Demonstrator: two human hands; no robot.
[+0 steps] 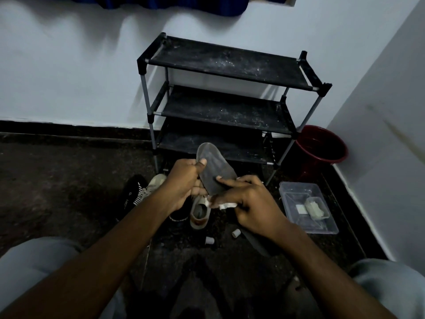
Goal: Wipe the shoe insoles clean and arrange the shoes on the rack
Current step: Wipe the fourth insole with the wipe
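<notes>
Mid-wipe on one insole, and nothing racked yet!

The three-shelf rack [220, 73] stands far centre against the wall, dusty, with no shoe on any shelf. A red bucket [322, 149] sits at its right, and a clear tub [296, 192] lies nearer on the right. On the floor before the rack lie a black shoe [133, 192] on the left and a beige sneaker [200, 212] just beside it. The insole [216, 166] is held up at centre. The left grip [184, 183] pinches its left edge, thumb on top. The right grip [253, 203] clutches a white wipe [226, 205] and lays a finger on the insole's near end. I'd call this early going: wiping is under way, more insoles likely wait, and all the arranging is yet to do.
</notes>
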